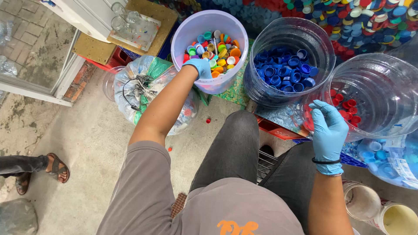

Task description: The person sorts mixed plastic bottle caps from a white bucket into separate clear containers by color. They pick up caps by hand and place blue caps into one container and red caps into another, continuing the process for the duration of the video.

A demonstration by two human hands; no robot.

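Fingers of your blue-gloved left hand [199, 67] curl, seemingly empty, over the pale plastic bucket [183, 32] of light, slippery mixed-colour bottle caps [215, 52]; pinch each cap's ridged rim. Your right hand [328, 130] rests loosely open on the clear plastic tub [383, 78] of red caps [346, 109].

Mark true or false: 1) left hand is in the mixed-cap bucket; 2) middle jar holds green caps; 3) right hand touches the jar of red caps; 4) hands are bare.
1) True: the left hand reaches into the white bucket of mixed-colour caps.
2) False: the middle jar holds blue caps.
3) True: the right hand rests on the clear jar holding red caps.
4) False: both wear blue gloves.
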